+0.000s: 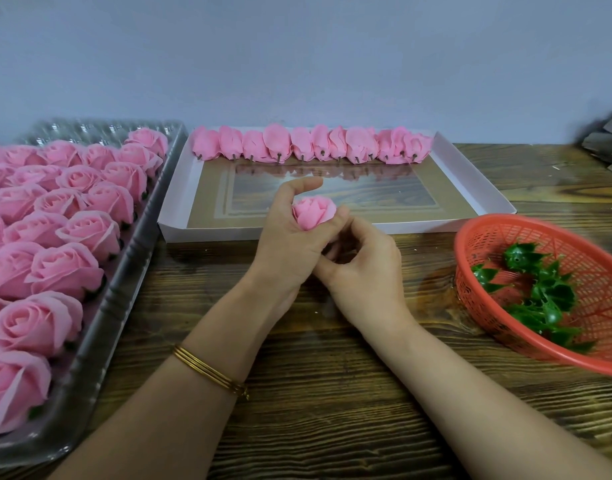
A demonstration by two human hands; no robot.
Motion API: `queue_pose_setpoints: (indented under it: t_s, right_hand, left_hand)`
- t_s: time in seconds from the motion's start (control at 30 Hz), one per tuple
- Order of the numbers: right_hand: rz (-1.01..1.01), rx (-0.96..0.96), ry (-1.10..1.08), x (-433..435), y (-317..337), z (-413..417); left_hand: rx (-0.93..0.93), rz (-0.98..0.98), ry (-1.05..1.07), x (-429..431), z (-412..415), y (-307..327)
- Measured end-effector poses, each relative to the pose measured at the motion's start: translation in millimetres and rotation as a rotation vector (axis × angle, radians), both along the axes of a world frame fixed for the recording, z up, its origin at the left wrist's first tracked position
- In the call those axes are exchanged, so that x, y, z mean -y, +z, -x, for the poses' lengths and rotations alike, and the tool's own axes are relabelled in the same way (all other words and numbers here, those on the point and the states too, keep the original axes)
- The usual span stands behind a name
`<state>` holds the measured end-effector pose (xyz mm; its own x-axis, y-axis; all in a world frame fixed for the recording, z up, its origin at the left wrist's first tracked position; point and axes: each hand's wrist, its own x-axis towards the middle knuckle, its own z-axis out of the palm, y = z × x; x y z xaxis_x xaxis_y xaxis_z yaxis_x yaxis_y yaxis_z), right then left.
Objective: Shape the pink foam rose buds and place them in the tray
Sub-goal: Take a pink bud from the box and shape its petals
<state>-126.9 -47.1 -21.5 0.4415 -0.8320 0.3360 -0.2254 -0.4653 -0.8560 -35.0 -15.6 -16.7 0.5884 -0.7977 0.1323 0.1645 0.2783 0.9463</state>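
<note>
A pink foam rose bud (313, 212) is held upright above the table's middle. My left hand (290, 237) grips it from the left, index finger raised over its top. My right hand (361, 268) pinches at the bud's underside with curled fingers; the base itself is hidden. Behind the hands lies a white shallow tray (180, 188) with a clear window in its floor. A row of several shaped pink buds (311, 145) lies along its far edge, short stems pointing toward me.
A clear plastic tray (124, 282) at the left holds several open pink roses (58, 233). A red mesh basket (488, 237) at the right holds green plastic calyxes (543, 299). The wooden table (315, 393) meets a grey wall; grey scraps (609, 140) sit far right.
</note>
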Motion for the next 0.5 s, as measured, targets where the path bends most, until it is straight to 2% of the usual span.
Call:
queue_pose_setpoints:
  t_s: [0.27,0.4,0.5]
  right_hand:
    - [-0.205,0.143,0.181,2.0,1.7,-0.1]
    - [-0.278,0.144,0.133,1.4,2.6,0.6]
    - [-0.411,0.295,0.053,1.7,8.0,3.1]
  left_hand:
    - [-0.018,-0.004,-0.017,-3.6,-1.1,5.5]
    - [0.141,-0.018,0.061,-3.0,0.6,4.0]
    - [0.32,-0.045,0.11,-3.2,-1.7,1.9]
